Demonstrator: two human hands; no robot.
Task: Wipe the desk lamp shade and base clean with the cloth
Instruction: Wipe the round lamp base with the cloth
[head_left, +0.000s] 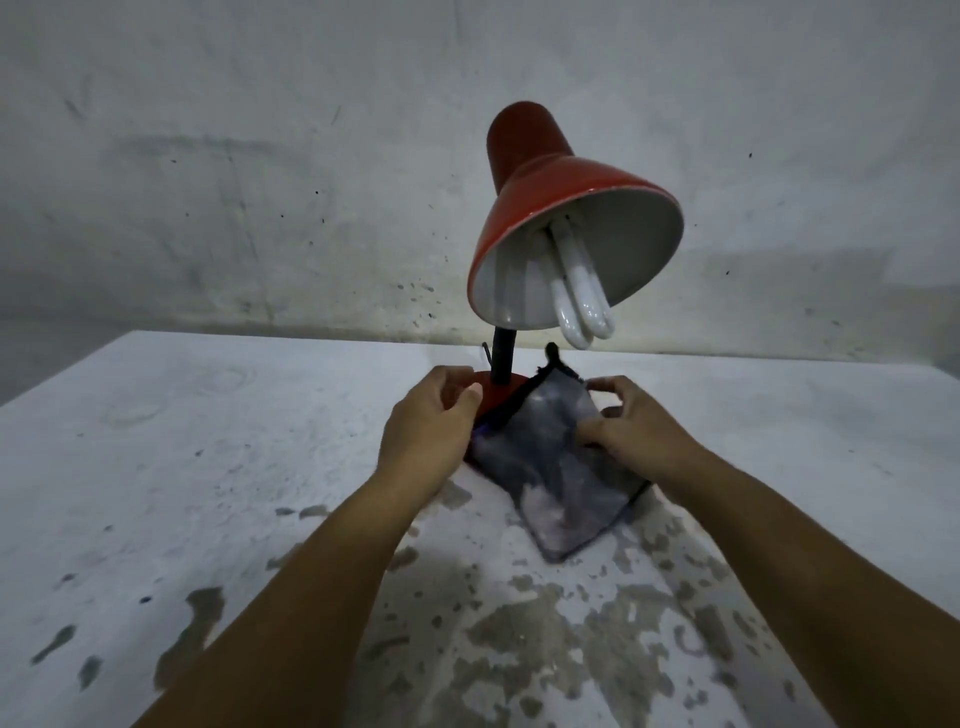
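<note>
A red desk lamp (561, 218) stands near the middle of a worn, paint-flaked white counter (156, 441), set against a stained wall (260, 156). Its shade (540, 176) tilts open toward five o'clock, showing a white compact fluorescent bulb (579, 296). A black stem (503, 358) drops to the red base (496, 397). A grey, stained cloth (550, 467) lies draped over the base's five o'clock side and trails onto the counter. The left hand (431, 421), fingers curled, holds the base's rim at nine o'clock. The right hand (636, 426), at three o'clock of the base, pinches the cloth's edge between thumb and curled fingers.
</note>
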